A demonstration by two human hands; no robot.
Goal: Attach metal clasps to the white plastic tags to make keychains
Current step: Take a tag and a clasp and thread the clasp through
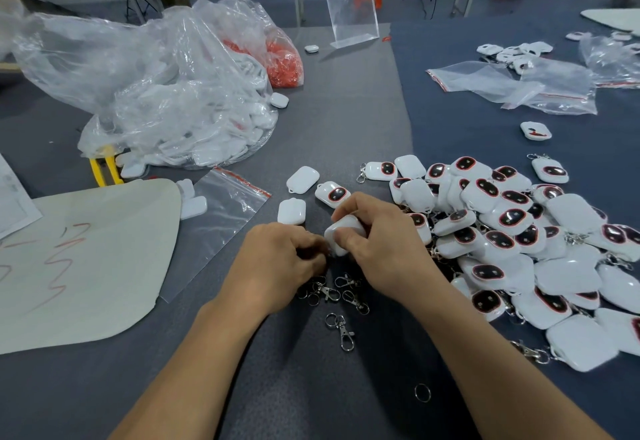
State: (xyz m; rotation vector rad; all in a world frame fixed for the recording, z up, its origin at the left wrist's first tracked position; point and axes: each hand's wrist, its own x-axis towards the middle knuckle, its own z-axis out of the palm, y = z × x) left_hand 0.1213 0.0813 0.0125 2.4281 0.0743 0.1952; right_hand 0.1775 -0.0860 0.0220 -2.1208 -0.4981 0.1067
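My right hand [377, 242] grips a white plastic tag [346, 233] at the table's middle, thumb on its near corner. My left hand [280, 263] is closed right against the tag's left corner; whatever its fingertips pinch there is hidden. Several loose metal clasps [332, 292] with split rings lie just below both hands, one clasp [341, 330] a little nearer to me, and a lone ring [422, 393] further toward me. Three more white tags [303, 179] lie just beyond my hands.
A large heap of finished tags [519, 238] with clasps fills the right side. A clear bag of white tags [187, 120] and red parts sits at far left. A flat zip bag [225, 211], yellow cutters [104, 169], beige sheet [86, 266], acrylic stand [349, 3].
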